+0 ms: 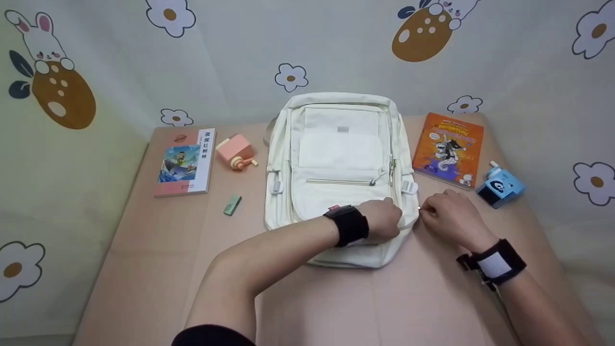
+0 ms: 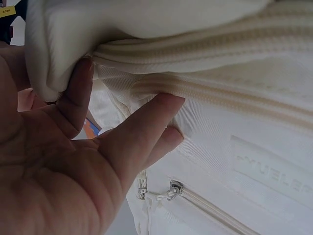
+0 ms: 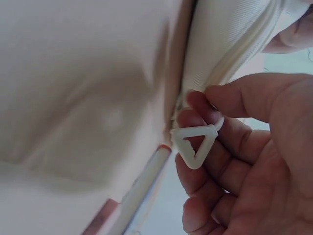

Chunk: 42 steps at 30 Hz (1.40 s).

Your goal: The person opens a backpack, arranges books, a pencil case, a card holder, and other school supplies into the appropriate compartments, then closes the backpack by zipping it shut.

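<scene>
A cream backpack [image 1: 343,144] lies front side up on the table. My left hand [image 1: 382,221] reaches across its lower right part and grips fabric beside a zipper seam; in the left wrist view that hand [image 2: 83,147] has its fingers against the folded cloth. My right hand [image 1: 454,216] is at the bag's lower right edge. In the right wrist view, its thumb and fingers pinch a cord or tab with a white triangular pull [image 3: 195,147] at the end, beside the bag's seam. A small front-pocket zipper [image 2: 215,208] has a metal slider.
Left of the bag lie a pink-and-blue book [image 1: 185,163], a pink pencil sharpener with a crank [image 1: 235,151] and a green eraser [image 1: 232,205]. To its right are an orange book [image 1: 449,149] and a blue sharpener [image 1: 500,186]. A printed curtain [image 1: 240,62] hangs behind the table.
</scene>
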Available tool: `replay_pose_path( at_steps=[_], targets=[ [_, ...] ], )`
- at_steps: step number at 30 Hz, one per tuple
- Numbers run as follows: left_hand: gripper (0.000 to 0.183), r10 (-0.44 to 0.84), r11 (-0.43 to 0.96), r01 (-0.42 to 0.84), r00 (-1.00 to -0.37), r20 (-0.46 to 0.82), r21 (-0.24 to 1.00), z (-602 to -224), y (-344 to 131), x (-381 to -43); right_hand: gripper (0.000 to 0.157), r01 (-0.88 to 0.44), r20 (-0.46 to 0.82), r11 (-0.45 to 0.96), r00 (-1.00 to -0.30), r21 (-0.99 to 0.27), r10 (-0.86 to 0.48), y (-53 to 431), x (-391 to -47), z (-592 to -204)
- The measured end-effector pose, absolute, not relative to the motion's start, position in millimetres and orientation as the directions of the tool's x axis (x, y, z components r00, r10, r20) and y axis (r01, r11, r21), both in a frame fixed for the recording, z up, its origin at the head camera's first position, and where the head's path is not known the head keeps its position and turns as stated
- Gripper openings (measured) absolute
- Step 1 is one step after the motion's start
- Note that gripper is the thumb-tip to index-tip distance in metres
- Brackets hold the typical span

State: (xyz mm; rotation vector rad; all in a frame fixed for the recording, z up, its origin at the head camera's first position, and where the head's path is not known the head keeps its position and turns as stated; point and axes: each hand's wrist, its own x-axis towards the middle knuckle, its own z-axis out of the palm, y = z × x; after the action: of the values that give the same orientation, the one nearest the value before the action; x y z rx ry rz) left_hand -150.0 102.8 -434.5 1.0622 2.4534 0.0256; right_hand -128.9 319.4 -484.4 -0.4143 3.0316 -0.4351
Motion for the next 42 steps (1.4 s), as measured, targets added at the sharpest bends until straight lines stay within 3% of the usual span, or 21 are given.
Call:
replay_pose_path(
  at_steps=[8,21,28,34,42],
  targets=[
    [0.023,0.706,0.696,0.68,-0.59,-0.393,0.231,-435,101,-151,0.007,-0.275,-0.075,0.912,-0.948,-0.306,-0.311,310,-110,-470],
    [0.04,0.745,0.663,0.682,-0.558,-0.365,0.309,-432,77,-144,0.012,-0.278,-0.116,0.911,-0.938,-0.305,-0.326,312,-111,-477],
    [0.026,0.781,0.618,0.715,-0.51,-0.36,0.327,-429,55,-140,0.019,-0.284,-0.105,0.913,-0.94,-0.293,-0.326,313,-107,-477],
    [0.008,0.761,0.649,0.641,-0.55,-0.345,0.411,-433,45,-147,0.018,-0.292,-0.089,0.914,-0.941,-0.283,-0.328,312,-105,-477],
    [0.008,0.75,0.661,0.619,-0.563,-0.347,0.425,-436,45,-153,0.013,-0.326,-0.025,0.911,-0.939,-0.252,-0.343,309,-99,-473]
  ],
)
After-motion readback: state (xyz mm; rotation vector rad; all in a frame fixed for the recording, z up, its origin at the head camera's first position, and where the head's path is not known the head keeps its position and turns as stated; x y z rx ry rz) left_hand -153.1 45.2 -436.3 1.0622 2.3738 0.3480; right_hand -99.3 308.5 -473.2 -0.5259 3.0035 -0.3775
